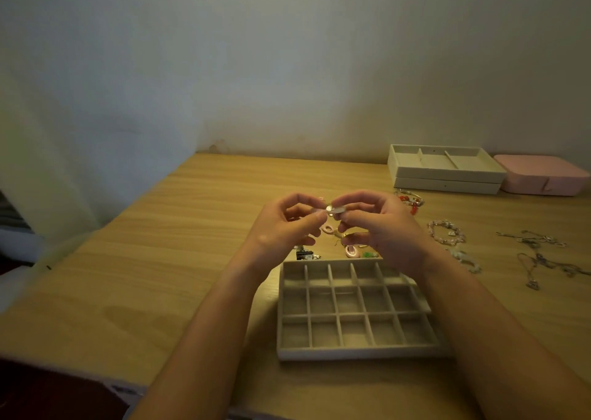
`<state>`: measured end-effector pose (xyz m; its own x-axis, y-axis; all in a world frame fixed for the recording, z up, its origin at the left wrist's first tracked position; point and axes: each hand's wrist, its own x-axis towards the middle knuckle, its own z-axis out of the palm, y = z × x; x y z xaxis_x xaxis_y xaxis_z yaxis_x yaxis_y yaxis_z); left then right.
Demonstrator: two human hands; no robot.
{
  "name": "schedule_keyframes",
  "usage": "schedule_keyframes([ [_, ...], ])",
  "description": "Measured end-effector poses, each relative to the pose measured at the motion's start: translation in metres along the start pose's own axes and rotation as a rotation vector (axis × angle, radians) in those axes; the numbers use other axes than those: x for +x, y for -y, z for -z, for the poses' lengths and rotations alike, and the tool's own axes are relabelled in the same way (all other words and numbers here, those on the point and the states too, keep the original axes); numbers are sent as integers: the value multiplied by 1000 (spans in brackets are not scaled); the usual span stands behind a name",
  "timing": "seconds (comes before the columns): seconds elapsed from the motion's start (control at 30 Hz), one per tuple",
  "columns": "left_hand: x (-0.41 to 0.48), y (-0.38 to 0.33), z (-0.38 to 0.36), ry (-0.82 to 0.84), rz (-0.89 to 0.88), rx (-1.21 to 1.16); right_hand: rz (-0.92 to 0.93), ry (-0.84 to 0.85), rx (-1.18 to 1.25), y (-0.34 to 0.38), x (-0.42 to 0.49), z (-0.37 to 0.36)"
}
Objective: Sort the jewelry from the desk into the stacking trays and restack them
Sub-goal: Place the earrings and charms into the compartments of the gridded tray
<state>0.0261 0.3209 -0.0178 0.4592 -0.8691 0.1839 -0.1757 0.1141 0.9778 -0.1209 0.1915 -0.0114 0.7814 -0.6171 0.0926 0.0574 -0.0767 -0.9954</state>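
Two hands are meeting at frame centre, above a wooden desk (179,227). Left hand (287,224) & right hand (380,227) are both pinching one small silvery jewelry piece (333,210) w/ curled fingertips; too blurred to tell what it is. A grey gridded tray (358,353) is sitting below centre. Pink earrings (351,250) are lying just above it. A beaded bracelet (446,232) & silver chains (540,255) are lying at right. Two stacked trays (446,184) & a pink box (540,176) are sitting upper right.
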Motion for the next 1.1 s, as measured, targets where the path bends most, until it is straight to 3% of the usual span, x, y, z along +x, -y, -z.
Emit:
schedule_keyframes([
  [0.17,-23,1,14,-23,48,-7,-8,66,-82,4,-2,-18],
  [0.37,-39,10,30,-20,159,137,-61,206,-398,0,0,-36],
  [0.6,-40,17,33,-20,188,340,-55,217,-619,-6,4,-47],
  [1.1,-43,27,28,40,-60,931,29,233,-738,-19,8,-47],
])
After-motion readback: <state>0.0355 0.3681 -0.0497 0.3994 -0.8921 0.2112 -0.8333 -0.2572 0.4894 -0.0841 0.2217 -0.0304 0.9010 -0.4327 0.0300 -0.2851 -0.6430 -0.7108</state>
